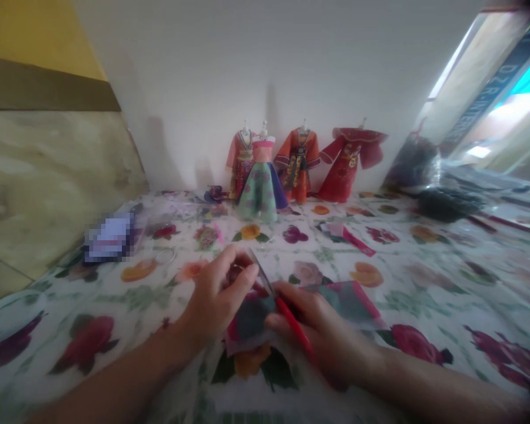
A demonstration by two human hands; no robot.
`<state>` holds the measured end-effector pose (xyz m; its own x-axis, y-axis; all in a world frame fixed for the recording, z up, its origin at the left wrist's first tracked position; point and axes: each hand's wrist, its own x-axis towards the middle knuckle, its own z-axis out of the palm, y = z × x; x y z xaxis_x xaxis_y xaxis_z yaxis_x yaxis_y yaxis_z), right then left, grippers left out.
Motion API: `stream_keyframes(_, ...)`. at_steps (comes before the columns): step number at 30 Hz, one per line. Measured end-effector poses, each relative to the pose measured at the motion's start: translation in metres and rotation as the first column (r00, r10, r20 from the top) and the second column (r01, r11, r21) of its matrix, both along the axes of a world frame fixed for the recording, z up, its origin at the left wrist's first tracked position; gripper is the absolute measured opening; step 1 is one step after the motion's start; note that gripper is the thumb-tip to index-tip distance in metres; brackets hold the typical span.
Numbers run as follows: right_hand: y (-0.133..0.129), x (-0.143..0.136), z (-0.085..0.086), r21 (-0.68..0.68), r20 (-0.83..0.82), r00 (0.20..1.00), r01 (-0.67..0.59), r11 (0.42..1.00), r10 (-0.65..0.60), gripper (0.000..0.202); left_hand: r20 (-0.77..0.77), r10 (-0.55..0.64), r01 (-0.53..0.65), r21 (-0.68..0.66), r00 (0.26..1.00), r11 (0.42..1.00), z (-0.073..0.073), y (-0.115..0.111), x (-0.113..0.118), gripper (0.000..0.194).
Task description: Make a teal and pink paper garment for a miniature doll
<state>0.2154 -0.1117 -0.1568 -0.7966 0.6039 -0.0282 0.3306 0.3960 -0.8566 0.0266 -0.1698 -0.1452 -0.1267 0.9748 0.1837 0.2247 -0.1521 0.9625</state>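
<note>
My right hand (320, 324) is wrapped round a pair of red-handled scissors (295, 327). Their metal blades point up and to the left, reaching the fingertips of my left hand (221, 288). The left hand's fingers are curled with thumb and forefinger near each other; what they pinch, if anything, is too blurred to make out. Below both hands lies a dark green piece of cloth (251, 323) with a pink border, partly covered by them. Another green piece with a pink edge (351, 301) lies flat just beyond my right hand.
Several small dressed doll stands, among them a red robe (342, 171) and a green skirt (260, 185), line the wall. A pink strip (357, 241) and a ring (165, 255) lie on the flowered tablecloth (128, 353). Dark plastic-wrapped bundles (448, 200) sit at right.
</note>
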Motion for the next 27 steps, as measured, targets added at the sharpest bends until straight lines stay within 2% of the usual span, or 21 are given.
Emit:
stream_keyframes(5, -0.001, 0.001, -0.002, 0.013, 0.002, 1.000, -0.012, 1.000, 0.012, 0.030, 0.080, 0.047, -0.051, 0.048, 0.996, 0.998, -0.003, 0.003, -0.004, 0.015)
stream_keyframes(10, -0.001, 0.001, -0.003, 0.020, 0.023, 1.000, -0.020, 1.000, 0.019, 0.030, 0.040, 0.006, -0.007, 0.030, 0.999, 1.000, -0.002, 0.005, -0.007, 0.015)
stream_keyframes(16, -0.002, 0.000, 0.001, 0.024, 0.070, 0.998, -0.009, 1.000, 0.007, 0.029, 0.039, 0.015, -0.015, 0.016, 0.999, 1.000, -0.001, 0.005, -0.008, 0.016)
stream_keyframes(19, -0.002, -0.001, 0.002, 0.037, 0.093, 0.996, 0.000, 0.999, -0.003, 0.030, 0.160, -0.005, 0.009, -0.019, 0.987, 1.000, -0.003, 0.006, -0.009, 0.016)
stream_keyframes(23, -0.001, -0.002, 0.002, 0.017, 0.081, 0.997, -0.017, 1.000, 0.016, 0.036, 0.402, -0.068, 0.107, -0.075, 0.913, 0.991, -0.008, 0.009, -0.012, 0.015)
stream_keyframes(25, -0.001, -0.002, 0.001, 0.013, 0.068, 0.997, -0.023, 1.000, 0.022, 0.039, 0.434, -0.082, 0.131, -0.084, 0.897, 0.988, -0.008, 0.009, -0.013, 0.015)
stream_keyframes(27, -0.001, -0.001, 0.001, 0.010, 0.064, 0.998, -0.016, 1.000, 0.016, 0.040, 0.401, -0.083, 0.124, -0.079, 0.912, 0.989, -0.008, 0.009, -0.012, 0.015)
